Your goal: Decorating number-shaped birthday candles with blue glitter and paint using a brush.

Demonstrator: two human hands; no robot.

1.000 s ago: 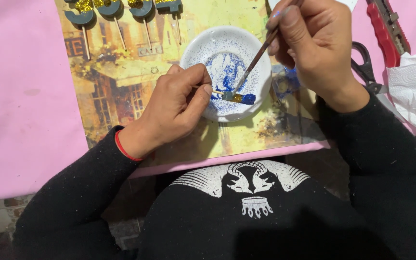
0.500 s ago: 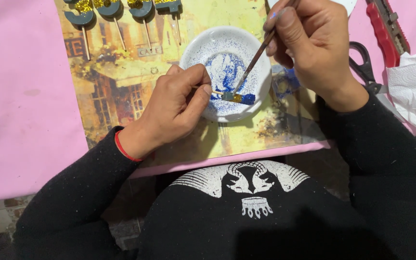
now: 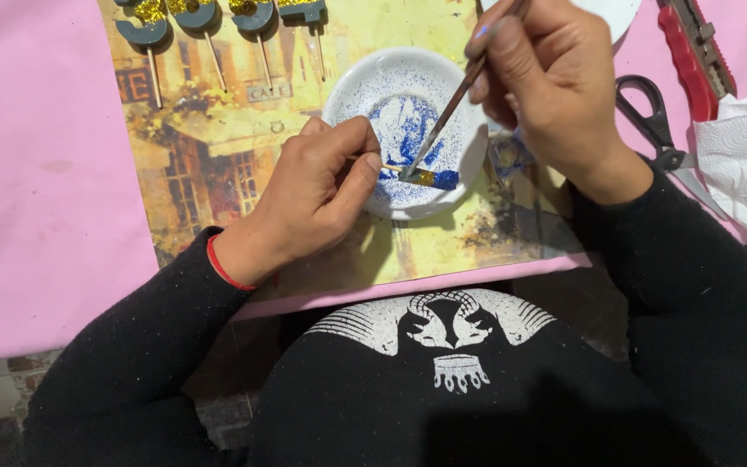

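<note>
My left hand point(image 3: 309, 195) pinches a small candle point(image 3: 430, 177) by its stick over the white saucer point(image 3: 469, 130); my right hand point(image 3: 551, 82), grip closed on a paintbrush point(image 3: 443, 117), touches its tip to the candle.

Both arms, in black long sleeves, reach forward from the body. The left hand point(image 3: 309, 195) lies knuckles up, thumb and forefinger pinched together at the tips, with a thin red band around its wrist. The right hand point(image 3: 546, 82) sits higher and further forward, fingers curled in a pen-like grip, wrist bent inward.
</note>
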